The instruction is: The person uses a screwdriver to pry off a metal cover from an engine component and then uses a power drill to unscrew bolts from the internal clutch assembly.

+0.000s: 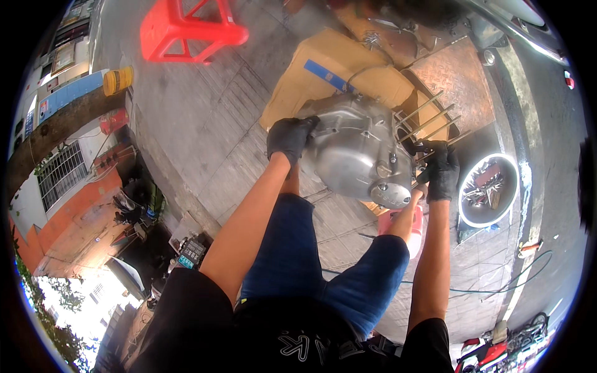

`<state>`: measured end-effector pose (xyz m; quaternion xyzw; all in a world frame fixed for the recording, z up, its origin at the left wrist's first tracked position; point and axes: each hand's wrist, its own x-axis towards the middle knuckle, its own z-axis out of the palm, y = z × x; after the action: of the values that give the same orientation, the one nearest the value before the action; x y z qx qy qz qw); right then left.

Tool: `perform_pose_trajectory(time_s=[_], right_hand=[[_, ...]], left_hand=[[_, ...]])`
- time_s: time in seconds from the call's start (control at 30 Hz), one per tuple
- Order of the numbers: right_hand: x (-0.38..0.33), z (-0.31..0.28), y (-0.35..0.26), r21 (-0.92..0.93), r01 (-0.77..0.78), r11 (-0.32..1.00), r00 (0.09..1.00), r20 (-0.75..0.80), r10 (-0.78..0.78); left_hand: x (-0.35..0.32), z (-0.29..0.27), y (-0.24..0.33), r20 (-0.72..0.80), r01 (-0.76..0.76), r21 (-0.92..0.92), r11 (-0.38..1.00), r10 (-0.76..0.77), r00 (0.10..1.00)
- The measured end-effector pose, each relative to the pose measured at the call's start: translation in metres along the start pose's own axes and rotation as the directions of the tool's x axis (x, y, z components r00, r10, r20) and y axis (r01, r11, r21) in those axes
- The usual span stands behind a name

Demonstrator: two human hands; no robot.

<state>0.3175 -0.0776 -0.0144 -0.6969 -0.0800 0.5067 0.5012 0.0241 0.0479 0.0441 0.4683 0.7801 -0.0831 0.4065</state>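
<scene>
A grey metal motorcycle engine (354, 146) sits in front of me, several long studs (426, 121) sticking out of its right side. My left hand (291, 138), in a black glove, is closed on the engine's left edge. At the other end my right hand (443, 171), also gloved in black, grips the engine just below the studs; its fingertips are partly hidden. A round cover (390, 194) shows at the engine's lower right. Beneath and behind the engine lies a flattened cardboard sheet (289, 87) with a blue strip.
To the right stands a round white-rimmed basin (461, 214) holding metal parts. A rusty metal plate (460, 81) lies at the back right, and a red plastic stool (168, 37) stands at the back left. A pink container (415, 239) is by my right leg. A green hose (497, 291) crosses the paving.
</scene>
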Motion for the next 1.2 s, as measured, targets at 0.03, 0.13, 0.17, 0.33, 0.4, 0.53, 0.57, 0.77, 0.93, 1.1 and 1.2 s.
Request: perform_pose_trajectory(time_s=[0.03,0.13,0.17,0.33,0.4,0.53,0.57,0.77,0.93,1.1,1.2], right_hand=[[0.0,-0.002,-0.003,-0.02,-0.014,1.0,1.0,0.016,0.014],[0.0,-0.003,-0.008,-0.045,-0.05,0.998,0.998,0.034,0.052],[0.0,-0.005,-0.01,-0.051,-0.062,0.997,0.997,0.033,0.064],[-0.001,-0.019,-0.027,-0.237,0.059,0.97,0.997,-0.028,-0.068],[-0.007,-0.03,-0.053,-0.27,0.043,0.962,0.995,-0.076,-0.066],[-0.025,-0.026,-0.138,-0.141,0.312,0.94,0.95,0.08,-0.303],[-0.026,-0.008,-0.154,-0.27,0.418,0.867,0.907,0.067,-0.416],[-0.007,0.131,-0.188,0.297,0.499,0.814,0.813,0.165,-0.559],[0.023,0.212,-0.131,0.264,0.485,0.834,0.846,0.101,-0.524],[0.014,0.222,-0.115,0.332,0.473,0.816,0.839,0.112,-0.532],[0.0,0.223,-0.123,0.319,0.426,0.847,0.857,0.159,-0.491]], left_hand=[[0.0,0.001,0.0,-0.004,0.015,-0.022,1.0,-0.015,1.0],[0.002,0.001,0.001,-0.021,0.016,-0.074,0.997,-0.018,1.0],[0.001,0.001,0.001,-0.025,0.01,-0.09,0.996,-0.013,1.0],[-0.002,0.001,0.003,0.004,0.022,-0.107,0.994,-0.022,1.0],[-0.001,0.0,0.002,0.003,0.081,-0.166,0.983,-0.081,0.997],[-0.003,0.001,0.004,0.008,0.029,-0.13,0.991,-0.029,1.0],[-0.005,0.0,0.004,-0.001,0.027,-0.131,0.991,-0.028,1.0],[0.001,0.0,-0.002,-0.029,-0.042,-0.029,0.999,0.041,0.999],[0.004,0.0,0.0,-0.019,-0.054,0.042,0.998,0.055,0.998],[0.001,-0.004,0.006,0.01,0.021,0.054,0.998,-0.022,1.0],[0.001,-0.004,0.002,0.017,0.037,0.033,0.999,-0.037,0.999]])
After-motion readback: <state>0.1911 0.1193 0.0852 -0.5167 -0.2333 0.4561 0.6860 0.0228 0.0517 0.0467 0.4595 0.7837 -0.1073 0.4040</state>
